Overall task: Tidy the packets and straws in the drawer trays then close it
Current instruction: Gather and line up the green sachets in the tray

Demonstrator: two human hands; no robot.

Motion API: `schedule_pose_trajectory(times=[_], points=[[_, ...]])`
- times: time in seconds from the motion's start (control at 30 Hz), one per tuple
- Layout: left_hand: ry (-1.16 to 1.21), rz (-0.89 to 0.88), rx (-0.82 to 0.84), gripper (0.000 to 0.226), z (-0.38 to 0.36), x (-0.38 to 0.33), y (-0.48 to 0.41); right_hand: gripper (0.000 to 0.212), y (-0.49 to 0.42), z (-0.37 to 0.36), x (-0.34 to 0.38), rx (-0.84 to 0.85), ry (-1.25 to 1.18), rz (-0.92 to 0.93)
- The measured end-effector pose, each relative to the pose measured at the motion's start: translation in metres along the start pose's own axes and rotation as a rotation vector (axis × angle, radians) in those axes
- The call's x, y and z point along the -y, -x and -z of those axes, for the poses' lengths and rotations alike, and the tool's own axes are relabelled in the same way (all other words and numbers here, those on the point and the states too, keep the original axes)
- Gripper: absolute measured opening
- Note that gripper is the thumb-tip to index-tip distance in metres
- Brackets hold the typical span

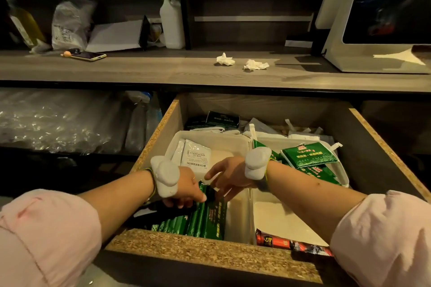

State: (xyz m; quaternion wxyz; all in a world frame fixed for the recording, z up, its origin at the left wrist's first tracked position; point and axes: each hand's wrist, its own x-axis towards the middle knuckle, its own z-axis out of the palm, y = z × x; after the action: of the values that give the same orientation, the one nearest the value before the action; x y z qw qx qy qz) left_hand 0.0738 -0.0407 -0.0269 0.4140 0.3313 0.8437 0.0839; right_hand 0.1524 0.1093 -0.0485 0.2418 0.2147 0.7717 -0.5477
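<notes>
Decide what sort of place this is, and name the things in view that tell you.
Probably a café or drinks shop, staff side. A till-style screen stands on the counter, and the open drawer below holds trays stocked with many matching green packets plus a red G7 sachet.

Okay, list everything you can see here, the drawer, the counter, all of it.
drawer: one, brown, open below the counter
trays: two, white, side by side in drawer
green packets: many, green, row in left tray, loose in right tray
white packets: two, white, left tray's far end
red packet: one, red, right tray's near edge
dark packets: few, dark, drawer's back
tissues: two, white, crumpled on counter
phone: one, dark screen, counter's left
bottle: one, white, behind counter
bag: one, clear, behind counter, left
screen: one, white frame, counter's right
left hand: grips the green row
right hand: at the row's top, grip unclear
</notes>
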Motion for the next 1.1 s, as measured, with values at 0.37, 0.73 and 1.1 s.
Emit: schedule_pose_trajectory(times=[0.37,0.73,1.1], points=[[0.134,0.085,0.293,0.046,-0.031,-0.040,-0.007,0.019,0.026,0.051,0.005,-0.176,-0.155,0.034],[0.635,-0.054,0.009,0.015,0.001,-0.108,-0.026,0.049,0.029,0.164,-0.078,-0.484,0.624,-0.327],[-0.026,-0.296,-0.211,0.042,-0.016,-0.138,-0.068,0.051,0.018,0.177,-0.089,-0.475,0.851,-0.308]])
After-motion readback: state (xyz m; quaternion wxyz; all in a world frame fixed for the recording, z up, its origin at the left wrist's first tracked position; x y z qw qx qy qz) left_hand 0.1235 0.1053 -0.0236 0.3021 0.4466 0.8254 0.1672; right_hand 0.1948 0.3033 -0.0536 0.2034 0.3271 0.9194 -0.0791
